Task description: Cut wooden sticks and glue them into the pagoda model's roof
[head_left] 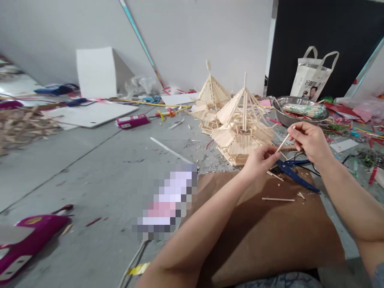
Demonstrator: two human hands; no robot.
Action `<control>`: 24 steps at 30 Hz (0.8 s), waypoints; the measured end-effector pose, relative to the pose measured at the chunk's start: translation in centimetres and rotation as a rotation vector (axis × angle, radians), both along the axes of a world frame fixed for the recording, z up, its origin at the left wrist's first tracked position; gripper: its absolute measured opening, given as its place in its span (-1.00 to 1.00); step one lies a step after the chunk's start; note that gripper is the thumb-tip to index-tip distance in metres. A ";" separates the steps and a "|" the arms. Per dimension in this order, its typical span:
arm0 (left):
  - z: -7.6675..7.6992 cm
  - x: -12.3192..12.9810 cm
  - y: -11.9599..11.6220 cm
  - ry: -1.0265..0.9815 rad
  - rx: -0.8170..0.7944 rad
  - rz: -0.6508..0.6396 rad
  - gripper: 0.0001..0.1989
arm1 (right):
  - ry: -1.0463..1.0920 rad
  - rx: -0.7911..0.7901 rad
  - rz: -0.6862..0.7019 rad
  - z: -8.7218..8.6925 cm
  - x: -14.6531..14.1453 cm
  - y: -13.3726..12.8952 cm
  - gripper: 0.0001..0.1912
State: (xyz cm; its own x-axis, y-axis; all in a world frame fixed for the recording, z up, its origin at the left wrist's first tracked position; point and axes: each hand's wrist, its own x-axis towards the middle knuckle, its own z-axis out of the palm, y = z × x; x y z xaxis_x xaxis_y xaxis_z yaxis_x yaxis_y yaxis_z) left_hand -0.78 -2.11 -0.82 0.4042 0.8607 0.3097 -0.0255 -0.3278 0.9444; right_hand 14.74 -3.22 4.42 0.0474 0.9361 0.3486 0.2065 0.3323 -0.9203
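Observation:
A thin wooden stick (pixel 283 143) slants between my two hands above the brown sheet (pixel 270 236). My left hand (pixel 261 160) pinches its lower end, and my right hand (pixel 309 142) pinches the upper end. Just below them lies a blue-handled cutting tool (pixel 295 175), its head partly hidden by my left hand. Beyond my left hand stands a pavilion-like model (pixel 246 140) built of sticks, its pointed roof partly open on the right. Behind it is a second stick model (pixel 210 94) with a fuller roof. A loose stick (pixel 278 199) and small offcuts lie on the brown sheet.
A steel bowl (pixel 300 118) holding packed sticks sits at the back right, near a white tote bag (pixel 312 80). A pixelated device with a cable (pixel 168 200) lies left of the sheet. Magenta power strips (pixel 133 121) rest on the grey floor; scraps litter the right side.

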 end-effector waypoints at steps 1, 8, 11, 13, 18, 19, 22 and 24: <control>0.1 0.2 -0.2 0.032 0.030 -0.008 -0.81 | -0.006 -0.023 0.007 -0.6 0.1 -0.6 -0.73; -0.3 1.0 -1.3 0.238 0.160 0.087 -0.82 | -0.315 -0.143 -0.032 -4.0 2.2 -2.9 -0.60; -1.6 0.3 -1.3 0.250 0.140 0.149 -0.81 | -0.866 -0.215 -0.140 -4.9 4.1 -3.1 -0.60; -2.8 -0.2 -1.3 0.276 0.141 0.186 -0.82 | -1.240 -0.347 -0.078 -5.6 4.8 -3.1 -0.61; -6.0 -0.8 -1.6 0.299 0.056 0.207 -0.78 | -1.567 -0.506 0.100 -7.1 4.6 -2.9 -0.70; -6.4 -0.8 -1.6 0.288 0.041 0.216 -0.77 | -1.559 -0.502 0.099 -7.2 4.5 -2.8 -0.73; -7.0 -0.9 -1.8 0.262 0.020 0.221 -0.78 | -1.438 -0.494 0.038 -6.8 5.1 -2.6 -0.73; -7.0 -1.0 -1.9 0.243 0.029 0.214 -0.79 | -1.330 -0.479 -0.038 -6.1 5.9 -2.5 -0.72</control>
State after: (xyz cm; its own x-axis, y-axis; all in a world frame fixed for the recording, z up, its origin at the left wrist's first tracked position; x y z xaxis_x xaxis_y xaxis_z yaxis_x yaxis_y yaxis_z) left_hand -1.82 -4.05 -7.80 0.2803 0.9263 0.2518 0.2714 -0.3281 0.9048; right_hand 20.67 -5.76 -1.70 -0.0326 0.9803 -0.1946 0.9982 0.0223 -0.0550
